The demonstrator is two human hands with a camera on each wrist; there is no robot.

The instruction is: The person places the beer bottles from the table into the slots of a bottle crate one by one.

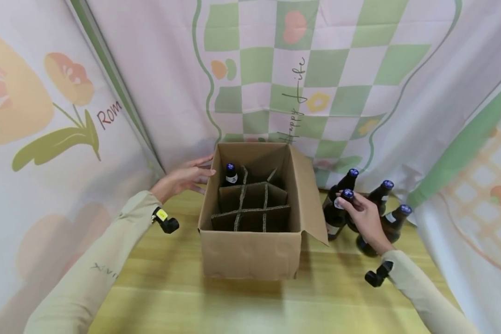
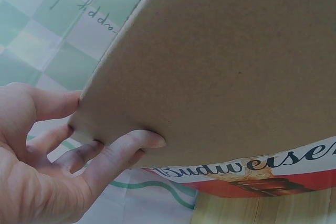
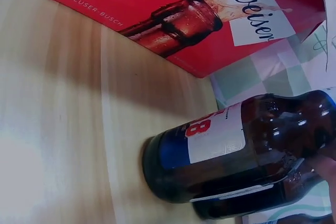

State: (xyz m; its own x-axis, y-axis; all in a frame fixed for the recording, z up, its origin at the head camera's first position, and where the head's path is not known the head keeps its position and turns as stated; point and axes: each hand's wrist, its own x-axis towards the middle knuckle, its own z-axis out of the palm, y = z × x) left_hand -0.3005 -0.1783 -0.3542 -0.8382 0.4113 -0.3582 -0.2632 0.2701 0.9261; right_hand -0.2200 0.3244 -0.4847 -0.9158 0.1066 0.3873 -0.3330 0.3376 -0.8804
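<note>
A green-and-white checked curtain (image 1: 259,69) hangs behind a wooden table (image 1: 163,287).

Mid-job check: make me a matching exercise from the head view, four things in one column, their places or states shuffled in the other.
1. Left hand
2. Right hand
3. Lone bottle
4. Open flap

A. Angled outward on the right of the box
B. Inside the box, at its far left
C. Touching the box's left side
D. Holding a capped bottle near its neck

Pairs: 1-C, 2-D, 3-B, 4-A
</note>
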